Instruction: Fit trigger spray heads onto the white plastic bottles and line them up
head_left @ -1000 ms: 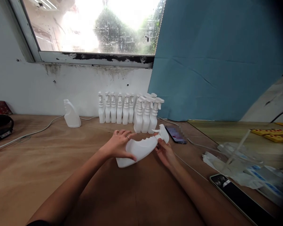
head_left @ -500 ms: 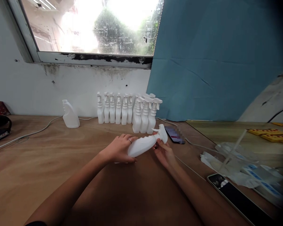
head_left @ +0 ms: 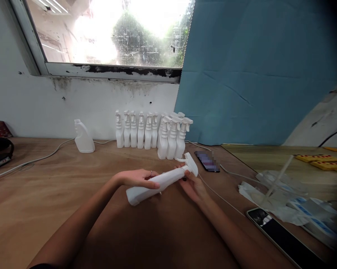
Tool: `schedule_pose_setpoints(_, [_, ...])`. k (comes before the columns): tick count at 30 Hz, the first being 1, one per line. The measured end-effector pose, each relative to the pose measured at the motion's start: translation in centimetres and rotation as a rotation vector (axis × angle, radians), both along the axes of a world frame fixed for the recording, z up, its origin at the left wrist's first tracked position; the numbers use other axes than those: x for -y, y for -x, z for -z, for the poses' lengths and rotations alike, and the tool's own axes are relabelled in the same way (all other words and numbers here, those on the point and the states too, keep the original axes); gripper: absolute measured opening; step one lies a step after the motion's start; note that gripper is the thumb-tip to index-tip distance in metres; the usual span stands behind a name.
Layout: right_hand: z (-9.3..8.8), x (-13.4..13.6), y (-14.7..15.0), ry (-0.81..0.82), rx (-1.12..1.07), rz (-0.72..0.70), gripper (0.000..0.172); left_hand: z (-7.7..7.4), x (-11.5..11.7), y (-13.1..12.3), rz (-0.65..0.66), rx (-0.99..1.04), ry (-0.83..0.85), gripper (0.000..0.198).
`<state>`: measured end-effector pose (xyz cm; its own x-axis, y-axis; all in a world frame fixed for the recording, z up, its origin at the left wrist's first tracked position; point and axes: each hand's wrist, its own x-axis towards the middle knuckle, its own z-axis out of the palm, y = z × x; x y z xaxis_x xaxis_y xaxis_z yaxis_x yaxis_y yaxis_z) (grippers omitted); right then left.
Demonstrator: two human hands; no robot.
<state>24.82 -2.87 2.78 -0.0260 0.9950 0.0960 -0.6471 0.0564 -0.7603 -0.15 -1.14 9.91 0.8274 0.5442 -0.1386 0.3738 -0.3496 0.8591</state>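
Observation:
A white spray bottle [head_left: 154,184] lies tilted above the wooden table [head_left: 45,194], held between both hands. My left hand [head_left: 137,178] is wrapped round the bottle's body, a ring on one finger. My right hand [head_left: 193,184] is closed on the neck just under the white trigger head [head_left: 190,163], which points away to the right. Behind them, several finished white spray bottles [head_left: 153,131] stand in a row against the wall. One bottle without a head [head_left: 83,137] stands apart at the left.
A phone [head_left: 207,161] lies just right of the bottle row, with a cable running past it. A second phone [head_left: 280,233] and clear plastic bags [head_left: 286,198] lie at the right. Yellow parts [head_left: 320,160] sit at far right. A black band [head_left: 0,151] and a white cable [head_left: 31,161] are at the left.
The bottle has been turned about its long axis between my hands, its base swinging down to the left. Both hands kept their hold and stayed in about the same place.

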Motion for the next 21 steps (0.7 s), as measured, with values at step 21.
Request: schedule_pose_setpoints(21, [-0.1,-1.9,-3.5,0.009,-0.277,0.034,0.026,8.3,-8.6,15.7,-1.128,0.74,-0.193,0.062])
